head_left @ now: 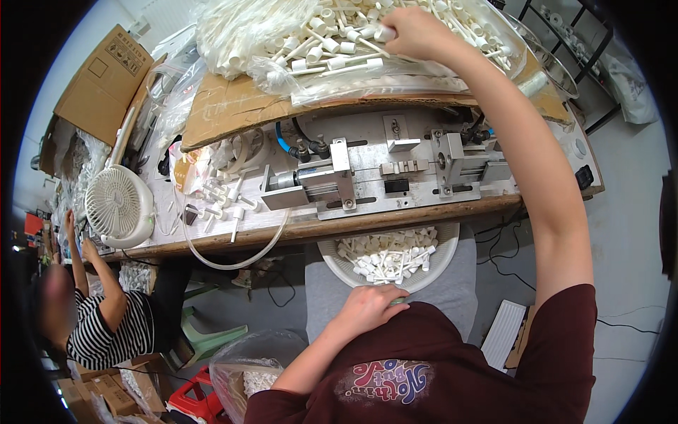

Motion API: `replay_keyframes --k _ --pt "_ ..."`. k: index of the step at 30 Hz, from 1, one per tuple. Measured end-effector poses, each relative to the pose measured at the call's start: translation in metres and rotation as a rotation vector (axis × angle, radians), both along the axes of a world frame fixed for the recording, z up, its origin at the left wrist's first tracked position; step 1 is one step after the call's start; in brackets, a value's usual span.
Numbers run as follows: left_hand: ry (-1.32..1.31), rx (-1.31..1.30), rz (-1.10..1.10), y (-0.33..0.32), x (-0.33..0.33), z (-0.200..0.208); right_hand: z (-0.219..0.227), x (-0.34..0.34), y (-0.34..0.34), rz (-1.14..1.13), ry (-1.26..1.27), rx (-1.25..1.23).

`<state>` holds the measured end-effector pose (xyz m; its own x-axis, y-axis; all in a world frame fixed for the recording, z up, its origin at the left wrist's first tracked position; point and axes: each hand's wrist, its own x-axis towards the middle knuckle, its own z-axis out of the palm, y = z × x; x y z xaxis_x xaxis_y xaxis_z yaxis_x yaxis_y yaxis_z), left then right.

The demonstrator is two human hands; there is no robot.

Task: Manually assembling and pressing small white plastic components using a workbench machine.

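At the far side, my right hand [417, 34] reaches into a heap of white plastic caps with thin stems [332, 46]. Its fingers are closed around one white cap [385, 33]. Close to my body, my left hand [369, 309] is curled at the near rim of a white plastic basin [446, 261] on my lap. A small greenish edge shows by its fingers; what it holds I cannot make out. Many white stemmed caps [392, 263] lie in the basin. Between the hands stands a metal clamping fixture [374, 191] with a small slotted block [404, 167] at its middle.
Cardboard [219, 106] under the heap overhangs the fixture. Loose white pieces [226, 201] and a clear hose [244, 265] lie left of it, near a white fan [120, 205]. A person in a striped shirt [116, 318] sits at the left. A clear bag [244, 353] stands on the floor.
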<state>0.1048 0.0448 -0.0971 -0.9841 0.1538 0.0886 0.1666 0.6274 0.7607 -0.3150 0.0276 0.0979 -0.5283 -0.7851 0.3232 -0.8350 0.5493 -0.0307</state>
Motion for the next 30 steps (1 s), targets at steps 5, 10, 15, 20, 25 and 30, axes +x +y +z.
replay_keyframes --k 5,10,15,20,25,30 --pt "-0.027 0.02 -0.008 0.001 -0.001 0.003 0.044 0.048 0.018 -0.085 -0.423 -0.402" --pt "0.051 0.007 0.008 -0.001 -0.009 0.008 0.048 0.052 0.038 0.025 -0.722 -0.826" --pt "0.245 0.116 0.243 -0.01 -0.018 0.044 0.017 0.09 0.074 0.176 -0.976 -0.746" --pt "0.508 0.257 0.482 -0.029 -0.041 0.091 -0.009 0.19 0.105 0.15 -1.337 -0.636" --pt "0.512 0.221 0.348 -0.03 -0.054 0.108 -0.05 0.222 0.122 0.06 -1.643 -0.552" --pt "0.505 0.177 0.36 -0.026 -0.058 0.104 -0.071 0.227 0.141 0.014 -1.677 -0.89"
